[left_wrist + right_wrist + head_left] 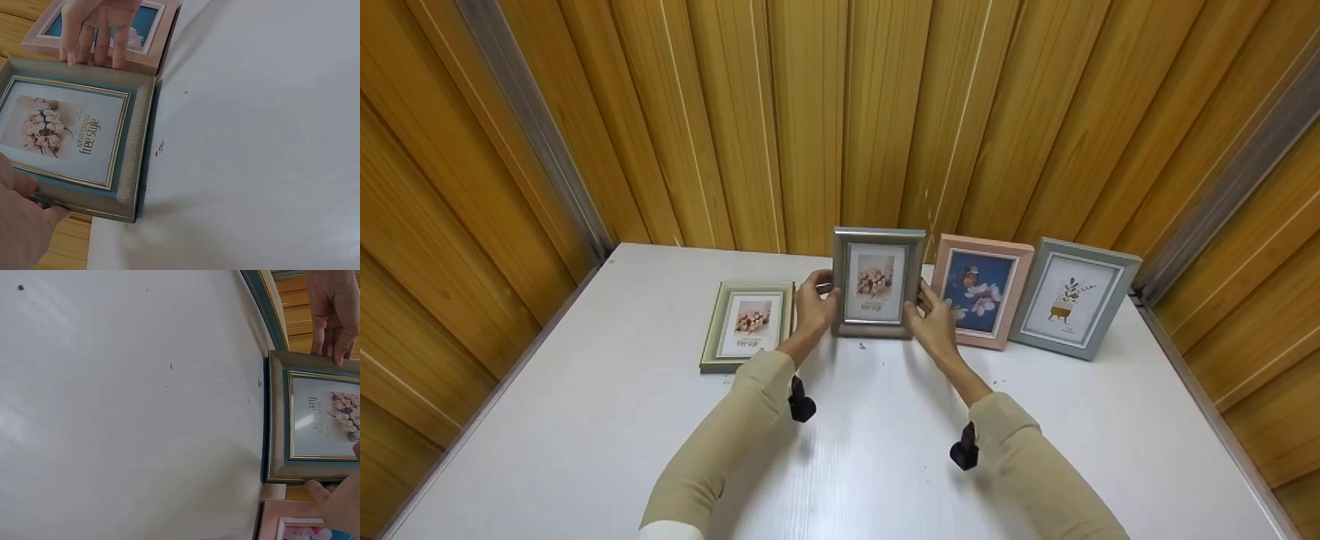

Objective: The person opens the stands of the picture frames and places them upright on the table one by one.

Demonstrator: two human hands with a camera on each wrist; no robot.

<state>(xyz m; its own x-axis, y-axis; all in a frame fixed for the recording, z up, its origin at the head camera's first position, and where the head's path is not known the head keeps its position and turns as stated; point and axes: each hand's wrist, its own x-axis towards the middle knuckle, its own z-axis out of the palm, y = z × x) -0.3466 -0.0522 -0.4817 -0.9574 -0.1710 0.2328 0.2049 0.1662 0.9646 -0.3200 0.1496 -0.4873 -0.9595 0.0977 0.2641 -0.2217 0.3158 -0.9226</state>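
Observation:
A grey-brown picture frame (915, 259) with a photo of pale roses stands upright at the back of the white table. My left hand (816, 309) grips its left side, thumb at the front edge and fingers partly hidden behind. On the opposite side, my right hand (933, 324) holds the frame the same way. The left wrist view shows its textured border (132, 152) with a teal and gold inner edge. Just right of my right hand, a pink picture frame (1011, 292) with a blossom picture leans upright. Left of my left hand lies a pale gold-green picture frame (712, 330).
A grey-green picture frame (1114, 307) stands at the far right, close beside the pink one. Yellow wood-look panels (802, 127) rise behind the white table (870, 450) and along both sides. Small dark marks dot the tabletop.

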